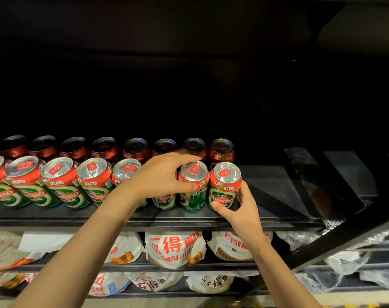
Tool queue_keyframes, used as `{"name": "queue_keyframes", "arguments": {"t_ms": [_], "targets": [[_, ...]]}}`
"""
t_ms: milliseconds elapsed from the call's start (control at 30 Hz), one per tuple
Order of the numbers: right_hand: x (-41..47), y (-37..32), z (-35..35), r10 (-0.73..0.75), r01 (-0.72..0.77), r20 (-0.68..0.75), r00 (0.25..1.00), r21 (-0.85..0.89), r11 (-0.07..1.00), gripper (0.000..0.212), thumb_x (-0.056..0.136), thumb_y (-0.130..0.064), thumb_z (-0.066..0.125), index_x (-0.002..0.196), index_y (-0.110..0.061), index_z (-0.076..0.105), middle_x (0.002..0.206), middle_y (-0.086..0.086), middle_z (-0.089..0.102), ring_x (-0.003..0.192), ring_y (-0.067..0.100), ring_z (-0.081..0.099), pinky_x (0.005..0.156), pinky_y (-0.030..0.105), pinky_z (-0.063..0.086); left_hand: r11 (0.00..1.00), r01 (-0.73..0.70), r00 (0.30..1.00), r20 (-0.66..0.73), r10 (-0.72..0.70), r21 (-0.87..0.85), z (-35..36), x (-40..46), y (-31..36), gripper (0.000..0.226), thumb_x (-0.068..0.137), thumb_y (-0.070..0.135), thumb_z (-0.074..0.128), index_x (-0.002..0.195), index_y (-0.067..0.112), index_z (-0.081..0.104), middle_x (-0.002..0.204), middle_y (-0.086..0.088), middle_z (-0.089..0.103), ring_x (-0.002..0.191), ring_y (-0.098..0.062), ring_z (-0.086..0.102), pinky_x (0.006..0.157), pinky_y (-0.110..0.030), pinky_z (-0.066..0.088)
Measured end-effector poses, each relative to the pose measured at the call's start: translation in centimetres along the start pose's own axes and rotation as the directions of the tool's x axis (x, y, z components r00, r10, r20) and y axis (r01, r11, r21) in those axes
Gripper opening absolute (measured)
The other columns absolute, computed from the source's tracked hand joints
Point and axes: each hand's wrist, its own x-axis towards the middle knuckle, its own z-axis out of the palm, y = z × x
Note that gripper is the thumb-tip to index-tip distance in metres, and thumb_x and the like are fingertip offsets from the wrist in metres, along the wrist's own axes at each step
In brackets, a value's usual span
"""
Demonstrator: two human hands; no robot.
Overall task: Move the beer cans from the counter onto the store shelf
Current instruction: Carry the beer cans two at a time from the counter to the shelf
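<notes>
Two bare forearms reach up from below toward the shelf (267, 216). At the end of the right one, the right hand (244, 210) curls round the lower body of the end can (224, 185), thumb across the green label in front and fingers wrapped behind its right side. That can stands upright at the right end of the front row, near the shelf's front edge. Just beside it, touching or nearly so, the left hand (164, 176) grips the next can (192, 185) high up, thumb pressed on the red band and fingers curved over and behind the rim; this one also stands on the shelf.

Leftward runs the front row (62, 181) of the same green-and-red cans, packed side by side, and behind them a back row (104, 147) sits in deep shadow. Right of the held cans the dark shelf runs on bare to a slanted black divider (304, 181). Below, two lower shelves carry white packets (173, 247) printed in red.

I'd judge these cans full, so fairly heavy for their size, with stiff walls while sealed but liable to dent if knocked. The glossy skin looks slippery; a wrap round the mid-body seems surest. The counter isn't in sight, so how many remain I can't say.
</notes>
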Motion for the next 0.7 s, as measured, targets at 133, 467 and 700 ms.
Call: {"name": "queue_keyframes", "arguments": {"t_ms": [133, 467, 700], "targets": [[-0.1, 0.0, 0.0, -0.001, 0.001, 0.013, 1.0, 0.002, 1.0, 0.069, 0.076, -0.018, 0.079, 0.132, -0.031, 0.043, 0.122, -0.017, 0.057, 0.11, -0.006, 0.055, 0.087, 0.009, 0.047, 0.998, 0.017, 0.999, -0.045, -0.019, -0.054, 0.1, -0.1, 0.3, 0.057, 0.068, 0.059, 0.07, 0.119, 0.039, 0.055, 0.115, 0.021, 0.058, 0.103, 0.002, 0.053, 0.089, -0.027, 0.047], [-0.1, 0.2, 0.2, -0.011, 0.012, -0.019, 1.0, 0.03, 0.999, 0.07, 0.073, -0.019, 0.081, 0.131, -0.028, 0.044, 0.125, -0.01, 0.056, 0.11, -0.005, 0.055, 0.083, 0.006, 0.046, 0.994, 0.104, 0.986, -0.131, -0.106, -0.025, 1.2, 0.3, 0.2, 0.062, 0.062, 0.066, 0.07, 0.11, 0.027, 0.059, 0.105, 0.012, 0.063, 0.091, -0.005, 0.055, 0.072, -0.018, 0.04], [0.0, 0.5, 0.0, -0.033, 0.033, 0.001, 0.999, -0.004, 0.999, 0.07, 0.076, -0.023, 0.079, 0.135, -0.029, 0.043, 0.127, -0.013, 0.057, 0.117, 0.002, 0.054, 0.097, 0.022, 0.047, 0.992, 0.003, 0.999, -0.053, -0.01, -0.127, -0.1, 0.0, 0.3, 0.061, 0.071, 0.047, 0.074, 0.126, 0.029, 0.055, 0.121, 0.013, 0.06, 0.105, 0.001, 0.052, 0.084, -0.011, 0.037]]}}
